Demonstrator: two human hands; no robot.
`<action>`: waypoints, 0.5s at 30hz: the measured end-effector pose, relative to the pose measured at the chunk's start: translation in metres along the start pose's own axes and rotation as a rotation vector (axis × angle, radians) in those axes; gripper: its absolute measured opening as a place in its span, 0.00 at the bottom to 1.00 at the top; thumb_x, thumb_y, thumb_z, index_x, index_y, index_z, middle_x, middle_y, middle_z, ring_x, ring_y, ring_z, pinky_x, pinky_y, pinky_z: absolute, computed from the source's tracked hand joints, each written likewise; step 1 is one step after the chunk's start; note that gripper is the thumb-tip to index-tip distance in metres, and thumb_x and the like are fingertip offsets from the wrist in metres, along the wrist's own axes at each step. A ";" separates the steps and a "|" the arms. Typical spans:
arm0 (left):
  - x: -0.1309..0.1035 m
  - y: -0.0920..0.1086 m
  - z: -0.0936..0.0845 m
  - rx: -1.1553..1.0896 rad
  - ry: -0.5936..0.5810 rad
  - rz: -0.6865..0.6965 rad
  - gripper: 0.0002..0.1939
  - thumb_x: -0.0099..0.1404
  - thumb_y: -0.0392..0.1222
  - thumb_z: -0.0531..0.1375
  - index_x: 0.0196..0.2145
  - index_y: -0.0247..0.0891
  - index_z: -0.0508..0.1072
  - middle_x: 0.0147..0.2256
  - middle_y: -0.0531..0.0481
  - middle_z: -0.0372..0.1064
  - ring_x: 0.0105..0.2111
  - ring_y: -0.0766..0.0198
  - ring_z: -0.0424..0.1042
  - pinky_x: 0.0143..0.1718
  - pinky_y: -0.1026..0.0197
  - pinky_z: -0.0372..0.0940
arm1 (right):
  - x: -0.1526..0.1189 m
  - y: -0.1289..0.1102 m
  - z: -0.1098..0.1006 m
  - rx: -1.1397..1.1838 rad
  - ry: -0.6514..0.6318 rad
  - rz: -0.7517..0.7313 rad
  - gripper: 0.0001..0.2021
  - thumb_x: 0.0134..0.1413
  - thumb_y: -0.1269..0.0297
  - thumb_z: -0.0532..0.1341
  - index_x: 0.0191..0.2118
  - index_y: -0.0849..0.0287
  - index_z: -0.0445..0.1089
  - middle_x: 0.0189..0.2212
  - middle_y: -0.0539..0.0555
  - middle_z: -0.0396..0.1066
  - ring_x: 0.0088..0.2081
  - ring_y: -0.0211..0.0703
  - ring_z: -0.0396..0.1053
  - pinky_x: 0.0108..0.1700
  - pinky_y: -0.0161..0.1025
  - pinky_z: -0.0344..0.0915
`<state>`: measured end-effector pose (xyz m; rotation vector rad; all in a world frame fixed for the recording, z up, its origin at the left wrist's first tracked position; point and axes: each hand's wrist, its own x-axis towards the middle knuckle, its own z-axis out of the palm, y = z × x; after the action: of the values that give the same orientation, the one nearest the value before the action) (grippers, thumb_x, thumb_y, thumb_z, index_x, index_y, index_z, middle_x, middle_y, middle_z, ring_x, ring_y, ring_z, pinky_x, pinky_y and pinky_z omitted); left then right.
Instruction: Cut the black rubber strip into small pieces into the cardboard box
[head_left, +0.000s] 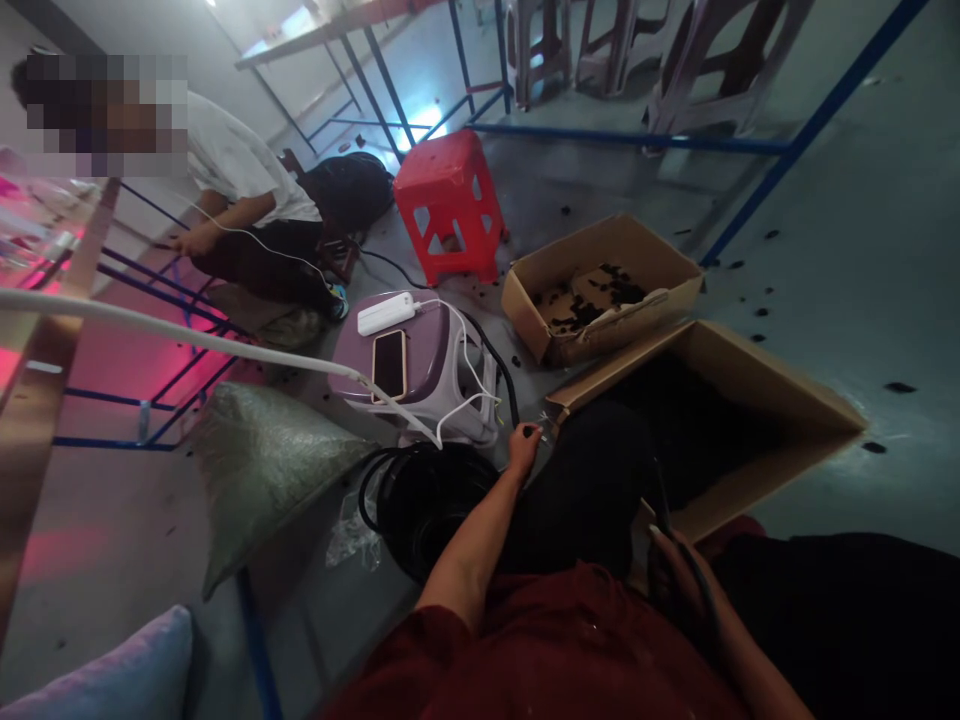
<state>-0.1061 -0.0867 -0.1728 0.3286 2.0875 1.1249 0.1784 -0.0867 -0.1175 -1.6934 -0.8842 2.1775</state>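
My left hand is closed in front of my knee, gripping a long black tube that curves up beside the grey and purple stool. A dark end shows at the fingers. Low on the right, my right hand is closed round a black flexible strip; shadow hides part of its fingers. Between the stool and my left forearm sits a dark round coil or tub, too dark to tell which. Beyond my knee, a large cardboard box has a very dark inside.
A smaller cardboard box contains black scraps. The purple-topped stool carries a phone and a white power strip or charger. A red stool, a stuffed sack and a seated person are nearby. A white cable crosses the left side.
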 end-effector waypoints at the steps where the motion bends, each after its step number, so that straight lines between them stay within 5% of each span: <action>1: 0.003 0.002 0.000 0.039 0.001 0.043 0.06 0.61 0.38 0.59 0.36 0.35 0.72 0.30 0.51 0.70 0.32 0.65 0.69 0.39 0.62 0.64 | 0.000 0.000 0.000 0.000 0.006 0.000 0.24 0.36 0.43 0.67 0.28 0.55 0.57 0.13 0.40 0.51 0.12 0.29 0.50 0.13 0.28 0.47; 7: 0.012 0.002 0.004 0.280 -0.029 0.234 0.06 0.55 0.29 0.61 0.32 0.36 0.74 0.38 0.47 0.72 0.45 0.60 0.68 0.53 0.55 0.58 | 0.006 0.003 -0.004 -0.029 0.036 -0.013 0.24 0.37 0.43 0.67 0.27 0.56 0.57 0.13 0.40 0.51 0.13 0.29 0.51 0.14 0.28 0.48; 15: 0.026 -0.019 0.011 0.467 -0.067 0.328 0.09 0.55 0.27 0.61 0.34 0.36 0.73 0.40 0.46 0.70 0.47 0.58 0.67 0.53 0.53 0.59 | 0.014 0.007 -0.011 -0.048 0.017 -0.015 0.24 0.38 0.42 0.66 0.30 0.56 0.59 0.14 0.40 0.53 0.13 0.29 0.52 0.15 0.29 0.50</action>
<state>-0.1141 -0.0769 -0.2042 0.9462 2.2732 0.7715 0.1856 -0.0820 -0.1342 -1.7183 -0.9486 2.1455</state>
